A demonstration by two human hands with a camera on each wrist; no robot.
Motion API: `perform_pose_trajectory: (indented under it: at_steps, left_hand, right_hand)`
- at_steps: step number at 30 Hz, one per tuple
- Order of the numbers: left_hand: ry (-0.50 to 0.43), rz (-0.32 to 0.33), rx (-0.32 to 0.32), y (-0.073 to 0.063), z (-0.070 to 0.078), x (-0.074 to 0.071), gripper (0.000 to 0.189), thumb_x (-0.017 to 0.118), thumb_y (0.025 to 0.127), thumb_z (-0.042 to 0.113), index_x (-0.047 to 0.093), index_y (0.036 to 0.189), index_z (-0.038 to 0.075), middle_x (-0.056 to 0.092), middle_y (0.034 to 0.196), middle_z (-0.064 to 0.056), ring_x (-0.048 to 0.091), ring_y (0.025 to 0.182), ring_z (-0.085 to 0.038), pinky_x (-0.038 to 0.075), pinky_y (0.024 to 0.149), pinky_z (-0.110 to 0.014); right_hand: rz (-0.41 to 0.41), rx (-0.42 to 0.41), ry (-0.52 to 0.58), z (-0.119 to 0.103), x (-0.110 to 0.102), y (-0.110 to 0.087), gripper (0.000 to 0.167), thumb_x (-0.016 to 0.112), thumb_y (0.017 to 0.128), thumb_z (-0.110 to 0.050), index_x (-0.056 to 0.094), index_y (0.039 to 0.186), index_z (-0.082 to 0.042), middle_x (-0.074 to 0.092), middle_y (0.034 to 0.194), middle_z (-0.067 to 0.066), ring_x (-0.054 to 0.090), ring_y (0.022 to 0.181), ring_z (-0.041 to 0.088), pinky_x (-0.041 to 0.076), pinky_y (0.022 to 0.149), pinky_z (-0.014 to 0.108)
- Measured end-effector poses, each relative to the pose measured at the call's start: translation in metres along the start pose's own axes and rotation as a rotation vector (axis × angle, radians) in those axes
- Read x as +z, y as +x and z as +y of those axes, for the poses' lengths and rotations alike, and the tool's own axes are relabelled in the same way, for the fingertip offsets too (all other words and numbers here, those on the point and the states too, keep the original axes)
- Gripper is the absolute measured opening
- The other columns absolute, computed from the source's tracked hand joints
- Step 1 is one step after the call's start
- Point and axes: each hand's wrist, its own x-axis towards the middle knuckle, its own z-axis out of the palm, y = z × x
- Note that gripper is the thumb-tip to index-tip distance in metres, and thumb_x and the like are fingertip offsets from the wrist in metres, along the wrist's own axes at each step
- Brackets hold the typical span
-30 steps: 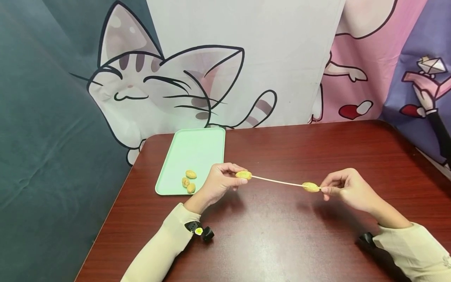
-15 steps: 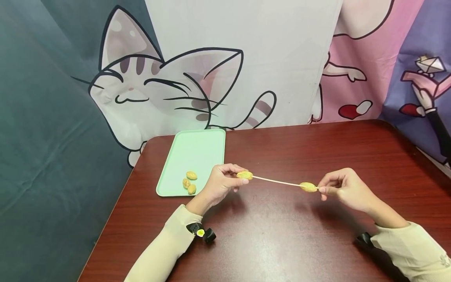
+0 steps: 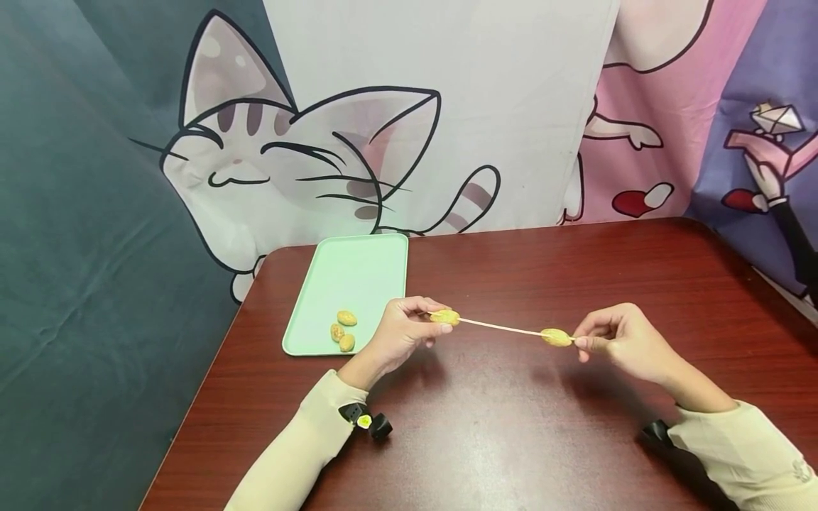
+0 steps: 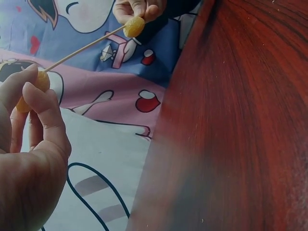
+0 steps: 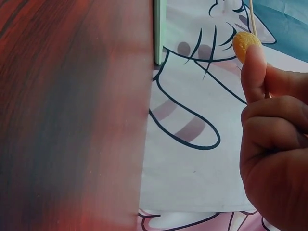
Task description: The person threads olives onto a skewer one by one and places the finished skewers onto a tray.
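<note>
A thin wooden skewer (image 3: 501, 327) runs between my two hands, sloping slightly down to the right. With thumb and fingers, my left hand (image 3: 399, 333) pinches an oval yellow dried fruit (image 3: 445, 317) that sits on the skewer's left end. A second yellow dried fruit (image 3: 556, 337) is threaded near the right end. Just beyond it, my right hand (image 3: 629, 348) pinches the short end of the skewer. The right wrist view shows this fruit (image 5: 244, 45) right above the thumb. In the left wrist view, fingers partly cover the held fruit (image 4: 41, 81).
Left of my hands, a pale green tray (image 3: 364, 270) lies on the dark red wooden table (image 3: 511, 440). Three loose yellow dried fruits (image 3: 346, 318) rest near its front edge. Behind the table hangs a cartoon cat cloth (image 3: 511, 92).
My right hand has shifted slightly left with its end of the skewer. The stretch of bare skewer between the two fruits looks shorter. My left hand has hardly moved.
</note>
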Motion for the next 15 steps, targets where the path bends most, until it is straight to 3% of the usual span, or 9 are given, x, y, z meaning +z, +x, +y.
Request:
perform_pose_trajectory:
  at_steps: [15]
  left_hand:
    - [-0.005,0.004,-0.003,0.0025,-0.0003,0.0011,0.05,0.066,0.077,-0.024,0.078,0.085,0.023,0.072,0.092,0.001,0.062,0.065,-0.007,0.045,0.047,-0.018]
  right_hand:
    - [-0.001,0.014,-0.01,-0.0027,0.0028,0.0049,0.023,0.065,0.079,0.019,0.07,0.076,-0.003,0.065,0.058,0.0,0.056,0.052,0.005,0.039,0.041,0.025]
